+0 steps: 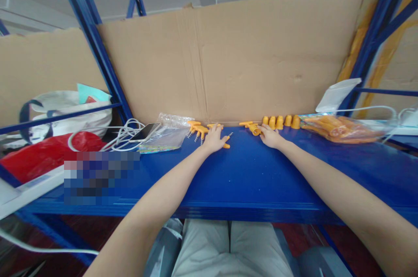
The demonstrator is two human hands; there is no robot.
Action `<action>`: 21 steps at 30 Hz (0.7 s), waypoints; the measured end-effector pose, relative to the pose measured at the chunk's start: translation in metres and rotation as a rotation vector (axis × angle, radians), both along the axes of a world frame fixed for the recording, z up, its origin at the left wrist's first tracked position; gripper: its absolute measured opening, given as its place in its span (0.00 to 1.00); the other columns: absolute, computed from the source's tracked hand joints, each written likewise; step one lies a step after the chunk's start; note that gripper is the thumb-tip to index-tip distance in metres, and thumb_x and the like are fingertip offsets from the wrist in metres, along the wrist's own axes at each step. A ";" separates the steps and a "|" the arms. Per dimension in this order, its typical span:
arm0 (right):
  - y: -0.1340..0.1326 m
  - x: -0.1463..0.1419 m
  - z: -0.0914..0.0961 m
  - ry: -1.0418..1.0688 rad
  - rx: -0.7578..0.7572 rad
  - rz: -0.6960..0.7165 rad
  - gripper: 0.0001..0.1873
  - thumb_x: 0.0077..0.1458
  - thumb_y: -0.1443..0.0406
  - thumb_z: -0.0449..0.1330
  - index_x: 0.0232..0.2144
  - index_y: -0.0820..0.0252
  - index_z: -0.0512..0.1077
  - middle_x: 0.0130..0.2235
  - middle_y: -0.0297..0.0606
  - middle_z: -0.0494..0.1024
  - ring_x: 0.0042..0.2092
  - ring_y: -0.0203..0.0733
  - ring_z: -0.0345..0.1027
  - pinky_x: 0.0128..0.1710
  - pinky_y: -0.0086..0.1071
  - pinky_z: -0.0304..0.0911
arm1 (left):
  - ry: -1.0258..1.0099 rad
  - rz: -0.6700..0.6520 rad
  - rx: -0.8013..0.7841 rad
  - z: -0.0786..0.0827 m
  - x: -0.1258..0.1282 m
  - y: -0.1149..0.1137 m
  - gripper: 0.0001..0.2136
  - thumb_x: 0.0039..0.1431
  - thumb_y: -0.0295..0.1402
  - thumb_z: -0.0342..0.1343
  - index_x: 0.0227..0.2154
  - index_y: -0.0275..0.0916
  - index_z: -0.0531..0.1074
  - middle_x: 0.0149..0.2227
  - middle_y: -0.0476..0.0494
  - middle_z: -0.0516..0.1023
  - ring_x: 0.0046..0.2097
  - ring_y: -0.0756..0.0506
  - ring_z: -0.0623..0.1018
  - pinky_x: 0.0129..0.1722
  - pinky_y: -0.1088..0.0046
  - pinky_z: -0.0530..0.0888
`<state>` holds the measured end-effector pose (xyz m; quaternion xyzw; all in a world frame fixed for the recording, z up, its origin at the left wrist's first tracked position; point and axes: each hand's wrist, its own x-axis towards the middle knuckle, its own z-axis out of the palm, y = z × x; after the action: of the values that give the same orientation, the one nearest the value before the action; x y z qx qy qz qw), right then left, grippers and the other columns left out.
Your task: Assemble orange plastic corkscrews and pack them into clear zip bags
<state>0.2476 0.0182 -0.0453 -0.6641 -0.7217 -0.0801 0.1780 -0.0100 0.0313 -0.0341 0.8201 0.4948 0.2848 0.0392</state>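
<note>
By the back edge [235, 128], left hand [214, 138] and right hand [271, 137] touch orange pieces [253, 128], room between; grip closure unclear.

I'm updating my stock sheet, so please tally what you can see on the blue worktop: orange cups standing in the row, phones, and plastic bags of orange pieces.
Standing orange cups: 5
Phone: 1
Plastic bag of orange pieces: 1
Total: 7
</note>
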 end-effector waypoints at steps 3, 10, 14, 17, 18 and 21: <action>-0.001 -0.001 0.001 -0.003 -0.017 -0.006 0.28 0.58 0.66 0.45 0.61 0.60 0.59 0.64 0.47 0.57 0.63 0.54 0.50 0.58 0.57 0.51 | 0.296 -0.148 -0.123 0.001 0.004 -0.009 0.18 0.64 0.36 0.39 0.51 0.37 0.67 0.60 0.40 0.65 0.63 0.43 0.61 0.62 0.63 0.56; -0.001 0.000 0.000 0.021 -0.017 -0.008 0.27 0.58 0.67 0.46 0.60 0.57 0.60 0.63 0.46 0.58 0.63 0.54 0.51 0.58 0.56 0.51 | 0.391 -0.227 -0.186 0.007 0.006 -0.016 0.21 0.66 0.35 0.34 0.55 0.35 0.64 0.61 0.43 0.63 0.63 0.48 0.61 0.62 0.72 0.53; 0.003 0.002 0.002 0.056 -0.001 0.021 0.27 0.58 0.65 0.47 0.60 0.58 0.60 0.63 0.47 0.58 0.63 0.56 0.50 0.57 0.59 0.51 | 0.398 -0.213 -0.202 0.009 0.006 -0.019 0.21 0.66 0.34 0.34 0.56 0.33 0.63 0.62 0.41 0.62 0.63 0.48 0.60 0.62 0.73 0.53; 0.011 0.008 0.015 0.110 0.079 0.031 0.28 0.58 0.65 0.46 0.61 0.63 0.58 0.63 0.49 0.58 0.64 0.54 0.50 0.59 0.55 0.50 | 0.404 -0.208 -0.208 0.010 0.007 -0.021 0.21 0.66 0.35 0.34 0.56 0.33 0.63 0.62 0.41 0.62 0.63 0.47 0.60 0.62 0.72 0.54; 0.014 0.012 0.022 0.124 0.106 0.013 0.28 0.59 0.65 0.46 0.61 0.64 0.57 0.63 0.50 0.58 0.64 0.53 0.50 0.60 0.53 0.49 | 0.406 -0.209 -0.209 0.010 0.007 -0.022 0.21 0.66 0.36 0.34 0.56 0.34 0.63 0.62 0.42 0.62 0.63 0.47 0.60 0.61 0.72 0.55; 0.027 0.035 0.039 0.130 0.140 -0.120 0.28 0.57 0.64 0.46 0.61 0.63 0.57 0.63 0.50 0.57 0.64 0.53 0.48 0.59 0.56 0.48 | 0.420 -0.217 -0.198 0.010 0.006 -0.023 0.21 0.66 0.36 0.34 0.56 0.35 0.63 0.61 0.43 0.63 0.63 0.48 0.60 0.61 0.72 0.57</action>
<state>0.2822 0.0452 -0.0068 -0.6959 -0.6601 -0.0977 0.2654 -0.0036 0.0088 -0.0239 0.9016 0.4269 0.0523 0.0462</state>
